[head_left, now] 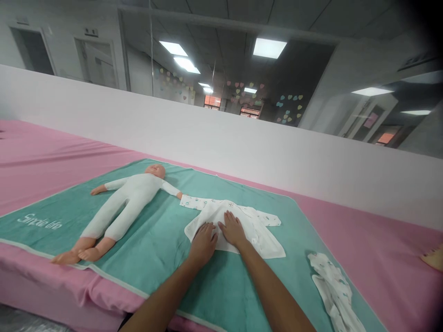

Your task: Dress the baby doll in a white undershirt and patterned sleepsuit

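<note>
A small white baby shirt [266, 242] lies spread on the green blanket [162, 272], its patterned sleeves stretched out to both sides. My left hand [204, 242] rests palm down on the lower left of the shirt, fingers laid out. Beside it, my right hand [232, 228] is flat on the shirt's middle, fingers extended. Neither hand grips the cloth. To the left, a baby doll [129, 198] in a white bodysuit lies on its back, arms out and feet toward the near edge. One of the doll's hands touches the shirt's left sleeve end.
A bunched white patterned garment [334, 288] lies at the blanket's right edge. Pink sheeting [374, 244] covers the surface beneath the blanket. Behind runs a low white wall [221, 145] with a mirror or glass panel [235, 60] above. A tan object [433, 258] shows at the far right.
</note>
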A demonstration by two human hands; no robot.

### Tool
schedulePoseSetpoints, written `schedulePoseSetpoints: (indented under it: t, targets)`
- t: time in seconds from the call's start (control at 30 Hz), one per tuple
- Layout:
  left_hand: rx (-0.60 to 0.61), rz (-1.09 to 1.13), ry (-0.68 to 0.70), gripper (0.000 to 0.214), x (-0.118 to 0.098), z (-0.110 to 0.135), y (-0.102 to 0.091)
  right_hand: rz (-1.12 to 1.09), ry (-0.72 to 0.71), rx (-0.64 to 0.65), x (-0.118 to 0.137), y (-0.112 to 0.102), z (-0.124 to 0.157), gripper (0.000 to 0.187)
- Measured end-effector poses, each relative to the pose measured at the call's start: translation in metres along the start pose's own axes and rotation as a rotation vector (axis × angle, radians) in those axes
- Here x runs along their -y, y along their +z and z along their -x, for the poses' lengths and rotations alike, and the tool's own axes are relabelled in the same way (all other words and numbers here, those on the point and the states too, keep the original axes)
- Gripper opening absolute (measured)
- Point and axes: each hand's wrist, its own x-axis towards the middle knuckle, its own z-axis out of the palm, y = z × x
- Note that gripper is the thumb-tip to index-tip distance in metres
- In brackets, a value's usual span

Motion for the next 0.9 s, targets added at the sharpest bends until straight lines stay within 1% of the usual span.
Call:
schedulePoseSetpoints:
  t: [0.13, 0.23, 0.33, 0.43, 0.53, 0.73, 0.83, 0.9]
  targets:
    - [0.04, -0.02, -0.023, 0.027, 0.002, 0.0, 0.002, 0.017, 0.183, 0.012, -0.027, -0.002, -0.012, 0.071]
    - [0.038, -0.01, -0.022, 0.024, 0.002, 0.001, 0.0, 0.042, 0.275, -0.019, -0.041, -0.003, -0.015, 0.071]
    - [0.03, -0.005, -0.018, 0.023, 0.001, 0.001, -0.001, 0.055, 0.317, -0.067, -0.047, -0.001, -0.011, 0.072]
    - [0.028, -0.005, -0.019, 0.022, 0.0, 0.001, -0.001, 0.059, 0.354, -0.099, -0.047, 0.002, -0.002, 0.074]
    - [0.033, -0.006, -0.025, 0.022, -0.001, 0.001, -0.002, 0.075, 0.362, -0.105, -0.046, 0.005, 0.01, 0.074]
    - [0.044, -0.032, -0.005, 0.026, -0.002, 0.002, -0.004, 0.07, 0.294, -0.089, -0.041, 0.005, 0.044, 0.074]
    - [0.107, -0.105, 0.068, 0.03, -0.003, 0.007, -0.006, 0.074, 0.261, -0.092, -0.036, 0.003, 0.064, 0.073]
    - [0.164, -0.172, 0.138, 0.031, -0.004, 0.013, -0.006, 0.084, 0.27, -0.093, -0.032, 0.001, 0.078, 0.071]
